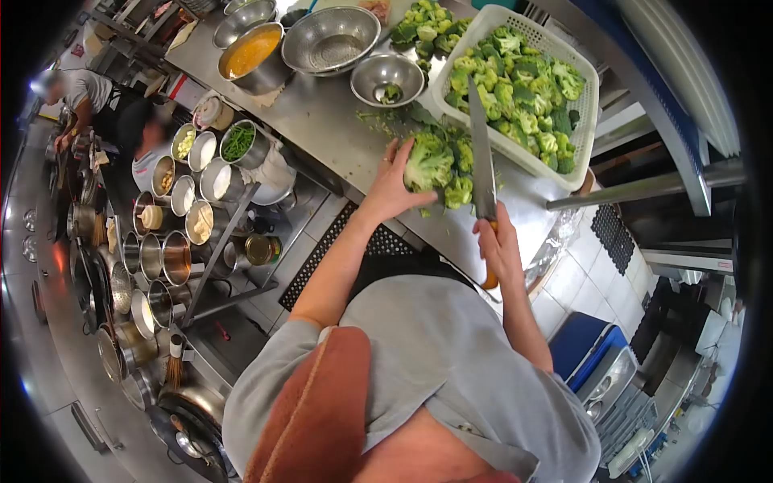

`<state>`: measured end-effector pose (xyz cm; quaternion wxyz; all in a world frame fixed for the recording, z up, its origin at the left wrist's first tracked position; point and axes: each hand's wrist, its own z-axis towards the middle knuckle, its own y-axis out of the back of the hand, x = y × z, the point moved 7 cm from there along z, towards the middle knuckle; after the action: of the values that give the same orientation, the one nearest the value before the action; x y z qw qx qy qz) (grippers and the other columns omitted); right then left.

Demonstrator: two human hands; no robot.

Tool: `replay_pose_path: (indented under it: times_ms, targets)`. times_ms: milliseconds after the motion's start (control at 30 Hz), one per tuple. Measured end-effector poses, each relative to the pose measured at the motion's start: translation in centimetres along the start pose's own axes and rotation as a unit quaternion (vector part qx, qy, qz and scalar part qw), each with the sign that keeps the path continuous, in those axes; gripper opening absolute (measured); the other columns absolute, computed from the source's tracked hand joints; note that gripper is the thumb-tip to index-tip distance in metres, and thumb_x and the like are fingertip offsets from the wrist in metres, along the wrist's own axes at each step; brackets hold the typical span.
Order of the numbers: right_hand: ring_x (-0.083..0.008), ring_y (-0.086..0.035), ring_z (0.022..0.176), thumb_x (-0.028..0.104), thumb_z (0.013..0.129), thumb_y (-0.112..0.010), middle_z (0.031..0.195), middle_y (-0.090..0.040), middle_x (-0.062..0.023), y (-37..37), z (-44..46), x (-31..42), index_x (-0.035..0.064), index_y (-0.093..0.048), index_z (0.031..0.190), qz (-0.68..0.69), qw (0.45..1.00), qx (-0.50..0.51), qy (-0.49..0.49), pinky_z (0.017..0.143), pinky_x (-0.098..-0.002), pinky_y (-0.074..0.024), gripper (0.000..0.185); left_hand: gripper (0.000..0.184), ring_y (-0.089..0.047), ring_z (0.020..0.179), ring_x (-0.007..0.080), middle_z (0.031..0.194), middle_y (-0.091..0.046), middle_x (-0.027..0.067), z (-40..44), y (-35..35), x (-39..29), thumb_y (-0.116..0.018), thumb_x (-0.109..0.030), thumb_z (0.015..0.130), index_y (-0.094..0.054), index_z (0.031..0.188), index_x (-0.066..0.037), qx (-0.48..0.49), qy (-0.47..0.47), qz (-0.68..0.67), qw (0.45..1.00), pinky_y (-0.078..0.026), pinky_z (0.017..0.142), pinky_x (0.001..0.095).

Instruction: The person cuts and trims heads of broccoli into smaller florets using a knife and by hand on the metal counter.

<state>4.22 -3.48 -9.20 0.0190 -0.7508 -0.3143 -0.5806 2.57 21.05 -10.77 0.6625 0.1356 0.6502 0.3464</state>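
Note:
A head of broccoli (429, 163) lies on the steel counter, cut side facing up toward me. My left hand (392, 187) grips its left side, thumb below and fingers above. In my right hand (501, 244) is a large kitchen knife (481, 153) with an orange-brown handle. The blade points away from me, just right of the broccoli, and seems apart from it. Smaller broccoli florets (460, 191) lie between the head and the blade. Behind the blade stands a white perforated basket (594, 105) full of cut broccoli.
On the counter (322, 133) stand a small steel bowl (388, 78) with green scraps, a steel colander (330, 39) and a pot of orange liquid (251, 53). More broccoli (423, 26) lies behind. Ingredient containers (239, 143) fill the left station; another person (84, 92) works beyond it.

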Motion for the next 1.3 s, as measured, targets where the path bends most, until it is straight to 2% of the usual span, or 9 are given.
replay_pose_path:
  times_ms: [100,233,300,367,433,600,700,767,1300]
  targets:
    - [-0.0089,-0.050,0.052,0.011,0.099,-0.050,0.078,-0.061,-0.0044,-1.8,1.1,1.5,0.0038,-0.049,0.126,-0.001,0.997,0.029,0.071,0.044,-0.0259,-0.0414,0.028,0.101,-0.039,0.137,0.0427,0.149,-0.040,0.0244,0.4,-1.2,1.7,-0.087,-0.020,0.065,-0.034,0.151,-0.011,-0.013,0.019,-0.085,0.996,-0.036,0.115,0.0459]
    - [-0.0091,-0.050,0.051,0.010,0.100,-0.049,0.076,-0.062,-0.0047,-2.9,1.3,5.3,0.0049,-0.051,0.124,-0.036,0.985,-0.018,0.168,0.044,-0.0283,-0.0419,0.025,0.107,-0.035,0.138,0.0452,0.152,-0.035,0.0257,0.1,0.5,2.0,-0.086,-0.018,0.064,-0.027,0.153,-0.007,0.018,-0.097,-0.017,0.995,-0.035,0.115,0.0462]
    - [-0.0131,-0.053,0.054,0.011,0.100,-0.050,0.076,-0.063,-0.0072,-3.2,1.2,5.8,0.0048,-0.051,0.124,-0.033,0.983,-0.036,0.178,0.049,-0.0312,-0.0440,0.025,0.108,-0.034,0.139,0.0455,0.152,-0.032,0.0280,-0.5,0.9,2.1,-0.086,-0.022,0.065,-0.026,0.153,-0.005,0.006,-0.074,-0.013,0.997,-0.035,0.116,0.0462]
    - [-0.0365,-0.062,0.065,0.009,0.098,-0.052,0.078,-0.063,-0.0212,-3.7,1.4,5.6,0.0036,-0.050,0.126,-0.069,0.983,-0.021,0.168,0.061,-0.0423,-0.0470,0.028,0.108,-0.033,0.140,0.0457,0.153,-0.030,0.0304,-0.5,1.0,1.5,-0.086,-0.026,0.066,-0.025,0.152,-0.002,-0.005,-0.053,-0.014,0.998,-0.034,0.116,0.0462]
    - [-0.0372,-0.061,0.065,0.009,0.098,-0.053,0.078,-0.063,-0.0217,-4.0,1.4,4.9,0.0034,-0.050,0.126,-0.059,0.981,-0.031,0.183,0.061,-0.0423,-0.0471,0.028,0.109,-0.028,0.143,0.0470,0.155,-0.021,0.0336,0.2,-0.4,2.0,-0.086,-0.033,0.068,-0.025,0.152,0.001,0.055,0.061,-0.016,0.996,-0.032,0.117,0.0469]
    - [-0.0410,-0.061,0.068,0.009,0.098,-0.054,0.080,-0.064,-0.0238,-3.3,1.0,5.2,0.0025,-0.050,0.124,-0.045,0.982,-0.053,0.176,0.063,-0.0447,-0.0474,0.027,0.104,-0.033,0.140,0.0466,0.150,-0.031,0.0318,1.0,-1.1,2.7,-0.083,-0.029,0.067,-0.028,0.150,0.000,0.018,0.049,-0.044,0.998,-0.036,0.114,0.0457]
    - [-0.0211,-0.059,0.061,0.013,0.100,-0.053,0.077,-0.065,-0.0123,-2.9,1.4,4.6,0.0032,-0.051,0.124,-0.102,0.973,-0.057,0.198,0.059,-0.0355,-0.0476,0.026,0.100,-0.044,0.134,0.0421,0.143,-0.043,0.0278,1.1,-0.3,1.8,-0.081,-0.025,0.067,-0.030,0.149,-0.001,0.030,0.021,-0.056,0.998,-0.039,0.112,0.0438]
    - [-0.0476,-0.062,0.073,0.007,0.097,-0.054,0.082,-0.064,-0.0268,-3.0,0.7,5.2,0.0024,-0.049,0.123,-0.088,0.974,-0.065,0.200,0.064,-0.0513,-0.0462,0.026,0.098,-0.049,0.131,0.0389,0.141,-0.048,0.0247,1.0,-0.2,1.9,-0.080,-0.022,0.067,-0.031,0.149,-0.001,0.055,0.032,-0.094,0.994,-0.040,0.111,0.0432]
    - [-0.0513,-0.059,0.066,0.012,0.101,-0.048,0.071,-0.059,-0.0304,-4.8,5.1,5.6,0.0052,-0.049,0.122,-0.233,0.935,-0.079,0.256,0.059,-0.0574,-0.0421,0.022,0.101,-0.050,0.130,0.0343,0.141,-0.045,0.0253,0.8,-1.0,1.3,-0.081,-0.016,0.066,-0.027,0.149,0.000,0.052,0.003,-0.134,0.990,-0.043,0.108,0.0394]
